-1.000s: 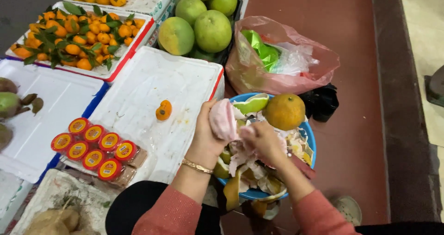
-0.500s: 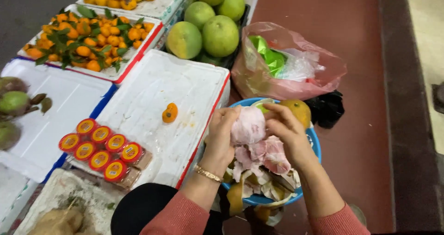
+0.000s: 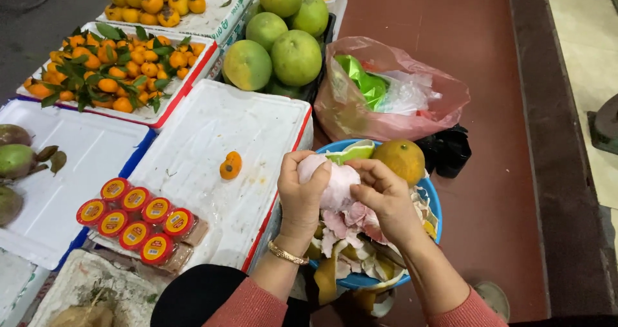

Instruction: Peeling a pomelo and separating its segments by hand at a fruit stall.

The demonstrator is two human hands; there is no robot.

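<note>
at the far left a white foam lid [image 3: 58, 172] carries green-brown fruits [image 3: 16, 161] at its edge, and beyond it a white foam tray of small orange fruits with green leaves [image 3: 106, 76] sits further away. nearer, a pack of round red-and-orange capped pieces [image 3: 138, 219] rests on a second white foam box lid [image 3: 219, 153], with one small orange fruit [image 3: 230, 165] lying alone near that lid's middle. big green round pomelos [image 3: 273, 50] are stacked at the far side.

right of the lid, the left hand [image 3: 302, 188] is curled around the left side of a pale pink peeled pomelo piece [image 3: 335, 182], fingers pressed against it, a gold bracelet [image 3: 287, 255] on the wrist. the pink piece sits between both hands, directly above the round blue plastic basin [image 3: 432, 201], so each hand is touching it and neither is nearer. its longer side runs roughly from far-left to near-right. the right hand [image 3: 386, 195] pinches its right side, thumb and fingertips closed on the membrane.

below them the basin holds torn pink and white pith scraps [image 3: 351, 227], a yellow-orange round fruit [image 3: 402, 159] and a green peel piece [image 3: 351, 152]. further right, a translucent pink plastic bag [image 3: 393, 89] lies on the dark red floor [image 3: 489, 224].
</note>
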